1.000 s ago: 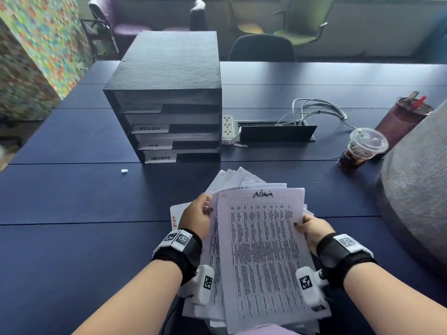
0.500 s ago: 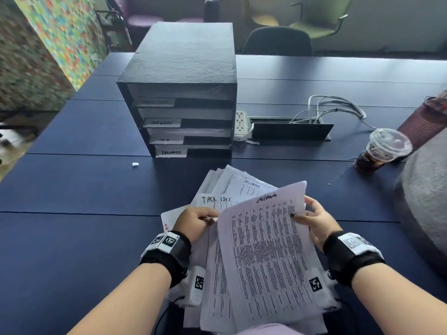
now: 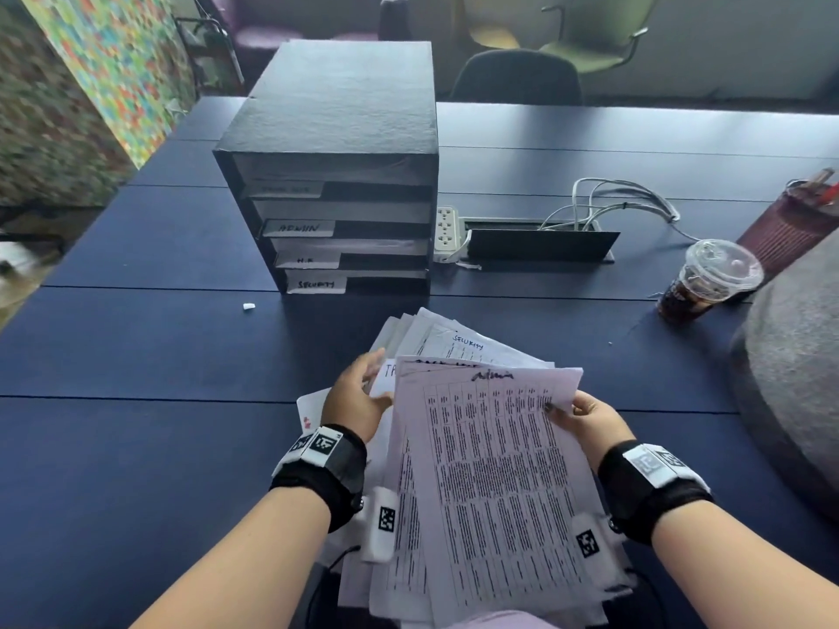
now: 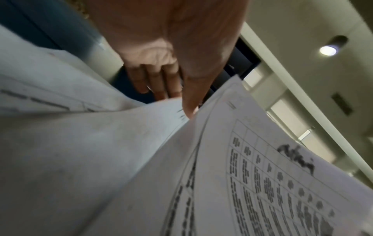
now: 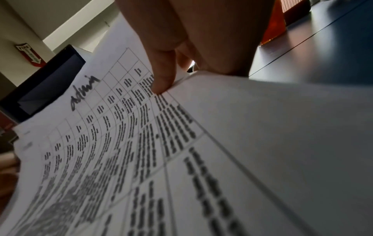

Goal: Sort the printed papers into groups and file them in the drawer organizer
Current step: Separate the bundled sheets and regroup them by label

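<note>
Beyond the hands, at the far side of the dark blue bench (image 3: 136,347), stands the black drawer organizer (image 3: 336,174), its four slots tagged with handwritten labels; "ADMIN" (image 3: 298,227) and "SECURITY" (image 3: 316,284) are readable, the top label is not. Left hand (image 3: 358,401): fingers straight and relaxed, resting against the left edge of the fanned stack of printed papers (image 3: 436,342), thumb tip touching the sheets in the left wrist view. Between the hands: top sheet marked "Admin" (image 3: 495,469), a dense printed table, lifted at an angle off the stack. Right hand (image 3: 590,424): thumb and fingers pinch that sheet at its upper right edge. Far right of the right hand: lidded iced drink cup (image 3: 708,279) and a grey rounded object (image 3: 794,379), cut off by the frame.

Risks, as judged: the single-corner pinch lets the sheet bow and catch on the slot lip; the loosely fanned stack, steadied only by flat fingers, may slide apart; a wide sweep to the right could tip the cup onto the papers.

Hidden: lower sheets' headings, the slots' contents, the stack's near end.
</note>
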Available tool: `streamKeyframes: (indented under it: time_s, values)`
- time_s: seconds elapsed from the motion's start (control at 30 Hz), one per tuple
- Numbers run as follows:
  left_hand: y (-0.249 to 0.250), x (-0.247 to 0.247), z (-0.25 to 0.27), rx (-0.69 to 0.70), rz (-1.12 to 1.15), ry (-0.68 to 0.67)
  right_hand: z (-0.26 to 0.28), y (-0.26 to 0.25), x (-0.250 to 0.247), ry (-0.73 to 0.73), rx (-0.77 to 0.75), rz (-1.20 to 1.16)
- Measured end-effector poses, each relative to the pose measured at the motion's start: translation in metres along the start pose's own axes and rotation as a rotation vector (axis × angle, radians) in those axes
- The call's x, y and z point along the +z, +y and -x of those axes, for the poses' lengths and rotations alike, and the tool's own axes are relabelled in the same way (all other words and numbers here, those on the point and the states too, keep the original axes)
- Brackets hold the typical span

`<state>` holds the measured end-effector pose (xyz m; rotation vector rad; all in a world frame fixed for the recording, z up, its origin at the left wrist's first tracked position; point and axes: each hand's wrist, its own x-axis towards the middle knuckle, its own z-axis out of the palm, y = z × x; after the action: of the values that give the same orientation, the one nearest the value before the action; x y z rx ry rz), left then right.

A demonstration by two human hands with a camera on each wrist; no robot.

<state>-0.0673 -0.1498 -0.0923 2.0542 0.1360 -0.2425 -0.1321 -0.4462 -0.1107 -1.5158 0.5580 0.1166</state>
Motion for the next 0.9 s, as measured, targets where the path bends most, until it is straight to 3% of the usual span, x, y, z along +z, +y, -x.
streamKeyframes:
  time_s: [0.07,0.13,0.23,0.47,0.57,0.73,0.83,0.9]
  values:
    - [0.007,0.001,0.003,0.019,0.014,0.048,-0.001,0.0,0.0,0.005,0.004,-0.006]
    - [0.008,0.005,0.002,-0.011,0.009,-0.043,-0.001,0.0,0.0,0.015,0.015,-0.039]
    - [0.012,0.008,0.006,-0.08,0.177,-0.179,-0.002,0.001,-0.004,0.053,-0.01,0.001]
    - [0.02,0.013,0.005,-0.265,0.263,-0.223,0.002,0.0,-0.005,0.037,-0.018,-0.015]
    - [0.024,0.021,0.0,-0.182,0.136,-0.252,0.004,0.002,-0.004,0.02,-0.047,-0.013]
    - [0.024,0.023,-0.008,-0.222,0.109,-0.255,0.007,0.006,-0.006,0.026,-0.043,0.038]
    - [0.025,0.02,-0.01,-0.188,0.083,-0.31,0.007,0.004,-0.005,0.021,-0.046,0.036]
    - [0.027,0.017,-0.009,-0.159,0.115,-0.277,0.006,0.003,-0.003,0.02,-0.046,0.026]
